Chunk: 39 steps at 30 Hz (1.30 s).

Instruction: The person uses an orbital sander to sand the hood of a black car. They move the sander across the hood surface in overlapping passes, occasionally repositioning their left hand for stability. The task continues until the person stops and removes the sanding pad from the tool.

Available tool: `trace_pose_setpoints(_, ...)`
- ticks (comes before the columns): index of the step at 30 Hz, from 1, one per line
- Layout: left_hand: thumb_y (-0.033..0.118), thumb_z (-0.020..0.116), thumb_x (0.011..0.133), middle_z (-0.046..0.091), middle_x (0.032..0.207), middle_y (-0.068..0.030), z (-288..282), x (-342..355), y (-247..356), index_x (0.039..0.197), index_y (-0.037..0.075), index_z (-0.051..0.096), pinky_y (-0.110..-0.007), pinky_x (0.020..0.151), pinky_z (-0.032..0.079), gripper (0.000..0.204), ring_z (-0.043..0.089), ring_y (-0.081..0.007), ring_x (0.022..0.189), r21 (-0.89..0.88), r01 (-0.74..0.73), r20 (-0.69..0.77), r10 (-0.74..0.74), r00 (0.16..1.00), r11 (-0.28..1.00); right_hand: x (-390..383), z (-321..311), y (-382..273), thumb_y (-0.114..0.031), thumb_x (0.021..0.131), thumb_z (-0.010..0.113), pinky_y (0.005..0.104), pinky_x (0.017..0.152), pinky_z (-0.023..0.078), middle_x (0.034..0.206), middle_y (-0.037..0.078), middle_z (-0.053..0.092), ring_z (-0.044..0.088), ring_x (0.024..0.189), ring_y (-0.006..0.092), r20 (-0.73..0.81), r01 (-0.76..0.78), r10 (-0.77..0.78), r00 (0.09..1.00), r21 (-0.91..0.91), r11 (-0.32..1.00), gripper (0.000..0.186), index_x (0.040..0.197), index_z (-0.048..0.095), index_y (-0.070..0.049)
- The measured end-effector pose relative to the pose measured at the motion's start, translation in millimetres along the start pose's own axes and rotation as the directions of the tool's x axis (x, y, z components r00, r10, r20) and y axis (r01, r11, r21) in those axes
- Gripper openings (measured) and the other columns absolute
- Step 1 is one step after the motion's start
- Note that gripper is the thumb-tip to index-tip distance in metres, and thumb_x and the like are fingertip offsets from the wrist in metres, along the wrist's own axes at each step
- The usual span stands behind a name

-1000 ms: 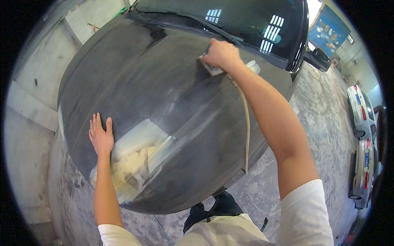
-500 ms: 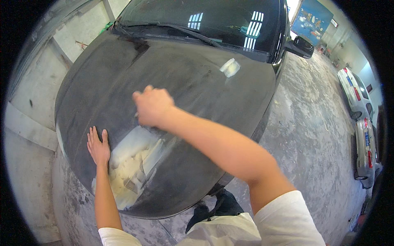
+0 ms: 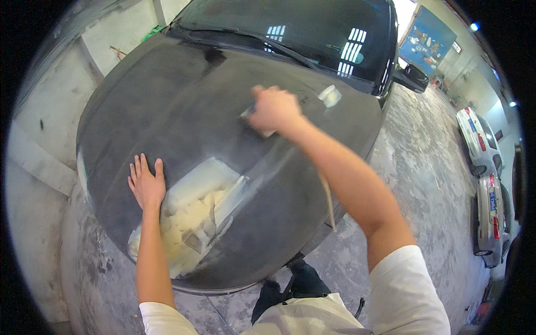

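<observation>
Rubbing down a car hood (image 3: 223, 137), and I'd call it somewhere mid-job: most of that big dark panel looks dull and matte with no shine to it, so the broad scuffing seems well along, though I can't tell if it's even all over. The large filler patch (image 3: 190, 215) near the front edge is what looks least finished to me, yellowish in the middle, pale grey around it, with uneven edges and lighter streaks smeared off to its right, so I'd guess there's plenty of levelling left there. Right hand (image 3: 276, 111) is out over the upper middle of the hood, a bit blurred, fingers wrapped round a flat tool (image 3: 268, 134) that's down at the panel, mostly hidden under the palm. Left hand (image 3: 148, 181) lies palm down beside the big patch, fingers spread a little, gripping nothing. A tan hose (image 3: 327, 204) shows below the right forearm, can't see if it joins the tool. Last and smallest, the little pale patch (image 3: 330, 96) up near the windshield (image 3: 312, 28) stands out clearly from the dark around it, so probably not blended in yet either
</observation>
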<state>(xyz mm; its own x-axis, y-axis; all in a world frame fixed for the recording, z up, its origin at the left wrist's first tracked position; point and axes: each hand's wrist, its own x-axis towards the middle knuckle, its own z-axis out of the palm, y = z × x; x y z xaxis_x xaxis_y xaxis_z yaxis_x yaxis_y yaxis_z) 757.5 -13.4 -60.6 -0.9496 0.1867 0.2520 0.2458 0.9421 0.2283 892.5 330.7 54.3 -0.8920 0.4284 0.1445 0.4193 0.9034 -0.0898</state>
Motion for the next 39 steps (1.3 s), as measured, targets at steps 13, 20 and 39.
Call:
trace_pose_setpoints(13, 0.048, 0.054, 0.11, 0.047, 0.164, -0.0245, 3, -32, -14, 0.154, -0.007, 0.051, -0.049, 0.129, 0.028, 0.07, 0.04, -0.039, 0.155, -0.141, -0.026, -0.097, 0.013, 0.995, 0.99, -31, 9, -84, -0.028, 0.085, 0.08, 0.0461, 0.087, 0.062, 0.116, 0.024, 0.069, 0.074, 0.106, 0.0363, 0.031, 0.361, -0.383, 0.923, 0.268, 0.893, 0.048, 0.124, 0.066, -0.004)
trace_pose_setpoints(20, 0.037, 0.063, 0.107, 0.056, 0.151, -0.0287, 7, -159, 206, 0.147, -0.008, 0.052, -0.05, 0.123, 0.036, 0.061, 0.052, -0.0431, 0.142, -0.505, -0.288, -0.258, 0.176, 0.95, 0.814, 53, 1, 51, -0.033, 0.088, 0.079, 0.0484, 0.093, 0.061, 0.124, 0.026, 0.068, 0.073, 0.113, 0.04, 0.046, 0.245, -0.265, 0.963, 0.26, 0.934, 0.052, 0.128, 0.064, -0.004)
trace_pose_setpoints(39, 0.032, 0.074, 0.104, 0.07, 0.075, -0.0011, 50, -418, 329, 0.103, 0.004, 0.079, -0.031, 0.06, 0.049, 0.028, 0.055, -0.0079, 0.066, -0.615, 0.615, 0.548, -0.294, 0.783, 0.494, 191, -33, 185, -0.051, 0.076, 0.091, 0.053, 0.102, 0.057, 0.129, 0.029, 0.068, 0.07, 0.118, 0.0464, -0.162, 0.211, -0.148, 0.976, 0.515, 0.83, 0.09, 0.136, 0.049, 0.002)
